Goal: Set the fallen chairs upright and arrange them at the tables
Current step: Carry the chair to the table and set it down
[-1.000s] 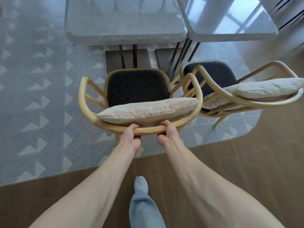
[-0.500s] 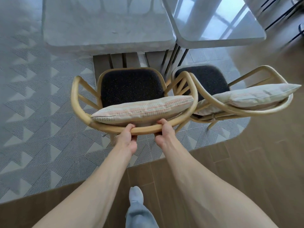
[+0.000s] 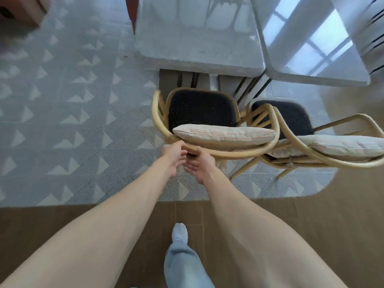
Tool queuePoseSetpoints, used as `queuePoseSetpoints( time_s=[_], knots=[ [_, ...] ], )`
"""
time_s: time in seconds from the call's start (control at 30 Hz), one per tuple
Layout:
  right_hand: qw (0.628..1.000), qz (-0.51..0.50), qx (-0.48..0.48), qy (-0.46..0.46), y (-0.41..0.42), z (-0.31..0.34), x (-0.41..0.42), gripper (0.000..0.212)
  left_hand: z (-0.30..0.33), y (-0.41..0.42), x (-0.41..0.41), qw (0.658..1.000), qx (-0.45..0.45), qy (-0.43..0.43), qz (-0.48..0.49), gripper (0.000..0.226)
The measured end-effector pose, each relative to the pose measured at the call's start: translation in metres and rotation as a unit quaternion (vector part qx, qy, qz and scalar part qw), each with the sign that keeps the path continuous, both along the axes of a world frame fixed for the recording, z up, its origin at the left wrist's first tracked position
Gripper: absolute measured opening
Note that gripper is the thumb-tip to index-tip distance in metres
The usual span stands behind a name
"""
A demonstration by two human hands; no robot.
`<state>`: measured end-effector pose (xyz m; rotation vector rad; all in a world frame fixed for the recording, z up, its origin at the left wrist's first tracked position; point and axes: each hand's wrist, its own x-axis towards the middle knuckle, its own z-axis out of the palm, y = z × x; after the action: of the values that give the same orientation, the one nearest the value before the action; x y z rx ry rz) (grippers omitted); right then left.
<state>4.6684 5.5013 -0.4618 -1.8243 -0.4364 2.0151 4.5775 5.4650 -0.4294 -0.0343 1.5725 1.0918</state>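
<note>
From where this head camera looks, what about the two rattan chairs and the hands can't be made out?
- Left hand and right hand: motion blur hides whether either grips the left rattan chair's curved back rail.
- That chair's legs: mostly hidden beneath the striped cushion and rail.
- Right rattan chair: its rail and cushion are cut by the right edge.
- Brown object, top left: blurred and cropped.

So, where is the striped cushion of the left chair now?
In the head view the striped cushion sits centre frame, leaning on the left chair's curved back rail, behind its dark seat and just above both hands.
</note>
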Motion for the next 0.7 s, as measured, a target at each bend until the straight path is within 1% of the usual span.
queuePoseSetpoints(
  time_s=[0.07, 0.13, 0.17, 0.2, 0.27, 0.33, 0.43, 0.57, 0.6, 0.7],
  knots=[
    [0.996, 0.081, 0.021, -0.019, -0.019, 0.02, -0.036, 0.045, 0.021, -0.027, -0.039, 0.995, 0.016, 0.093, -0.024, 0.011],
    [0.989, 0.121, 0.077, -0.038, -0.043, 0.044, -0.078, 0.037, 0.042, -0.067, -0.085, 0.984, 0.031, 0.175, -0.035, 0.012],
    [0.984, 0.133, 0.109, -0.041, -0.056, 0.057, -0.099, 0.033, 0.05, -0.09, -0.108, 0.978, 0.039, 0.2, -0.033, 0.014],
    [0.979, 0.141, 0.141, -0.041, -0.072, 0.07, -0.12, 0.029, 0.056, -0.117, -0.131, 0.976, 0.047, 0.212, -0.024, 0.017],
    [0.962, 0.174, 0.205, -0.037, -0.111, 0.097, -0.168, 0.026, 0.07, -0.179, -0.181, 0.977, 0.069, 0.2, 0.021, 0.02],
    [0.944, 0.203, 0.259, -0.02, -0.152, 0.123, -0.214, 0.025, 0.086, -0.237, -0.225, 0.976, 0.09, 0.18, 0.086, 0.017],
    [0.907, 0.276, 0.317, 0.023, -0.233, 0.159, -0.297, 0.02, 0.12, -0.341, -0.296, 0.959, 0.125, 0.193, 0.162, 0.013],
    [0.854, 0.387, 0.336, 0.093, -0.359, 0.195, -0.399, 0.017, 0.169, -0.488, -0.381, 0.927, 0.148, 0.254, 0.233, 0.023],
    [0.842, 0.41, 0.339, 0.094, -0.379, 0.202, -0.414, 0.017, 0.178, -0.511, -0.395, 0.92, 0.153, 0.262, 0.248, 0.022],
    [0.797, 0.483, 0.339, 0.126, -0.47, 0.223, -0.486, 0.019, 0.203, -0.609, -0.444, 0.883, 0.151, 0.289, 0.337, 0.024]
  ],
)
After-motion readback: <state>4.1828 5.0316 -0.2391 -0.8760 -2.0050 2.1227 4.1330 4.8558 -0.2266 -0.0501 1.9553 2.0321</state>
